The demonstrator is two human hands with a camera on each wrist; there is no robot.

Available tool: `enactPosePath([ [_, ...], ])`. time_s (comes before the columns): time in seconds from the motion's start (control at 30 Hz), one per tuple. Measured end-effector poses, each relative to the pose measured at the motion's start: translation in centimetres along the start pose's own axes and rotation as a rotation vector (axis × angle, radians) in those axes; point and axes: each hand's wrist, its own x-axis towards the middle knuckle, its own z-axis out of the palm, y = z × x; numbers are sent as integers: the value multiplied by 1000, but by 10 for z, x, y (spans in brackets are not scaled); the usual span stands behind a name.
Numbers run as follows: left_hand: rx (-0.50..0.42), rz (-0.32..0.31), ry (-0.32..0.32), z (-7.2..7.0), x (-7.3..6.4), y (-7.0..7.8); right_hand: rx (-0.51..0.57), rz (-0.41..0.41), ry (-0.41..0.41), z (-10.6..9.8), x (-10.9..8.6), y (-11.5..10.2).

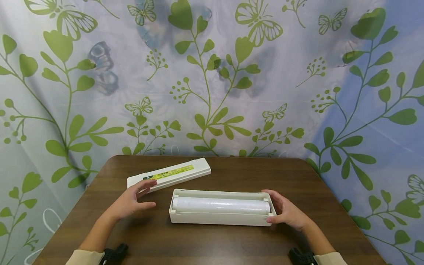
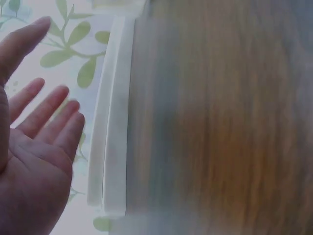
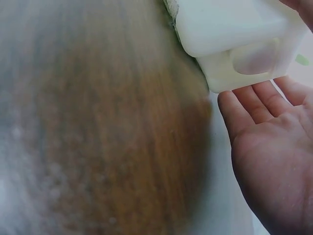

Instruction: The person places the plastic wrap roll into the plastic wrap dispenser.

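A white plastic-wrap dispenser box [image 1: 220, 218] lies lengthwise on the table, its top off. A roll of clear plastic wrap [image 1: 220, 205] sits inside. My right hand [image 1: 291, 212] holds the box's right end, thumb at the front corner and fingers round the back. In the right wrist view those fingers [image 3: 259, 103] meet the end wall of the box [image 3: 234, 29]. My left hand [image 1: 127, 202] is spread, holding nothing, just left of the box. Its fingertips overlap the white lid [image 1: 185, 175] in the head view; in the left wrist view they stand beside the lid's edge [image 2: 117, 122].
The lid, with a yellow-green label [image 1: 173, 171], lies slanted behind the box at the back left of the brown wooden table [image 1: 212, 243]. A curtain [image 1: 212, 92] printed with leaves and butterflies hangs just past the far edge. Black straps [image 1: 114, 254] circle both wrists.
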Motion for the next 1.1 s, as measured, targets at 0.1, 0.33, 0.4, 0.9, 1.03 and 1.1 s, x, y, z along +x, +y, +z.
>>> enactPosePath([
  [0.1, -13, 22, 31, -7, -1, -2, -8, 3, 0, 0, 0, 0],
  [0.33, 26, 24, 84, -22, -2, -7, -9, 14, -2, -1, 0, 0],
  [0.4, 49, 0, 96, -26, -3, -10, -8, 16, -2, -1, 0, 0],
  [0.9, 209, -111, 156, -58, 0, -22, -9, 14, -10, -1, 0, 0],
  [1.03, 197, -77, 198, -62, -1, -29, -9, 13, -7, -1, 0, 0],
  [1.1, 195, -62, 204, -64, -3, -32, -16, 12, -6, -1, 1, 1],
])
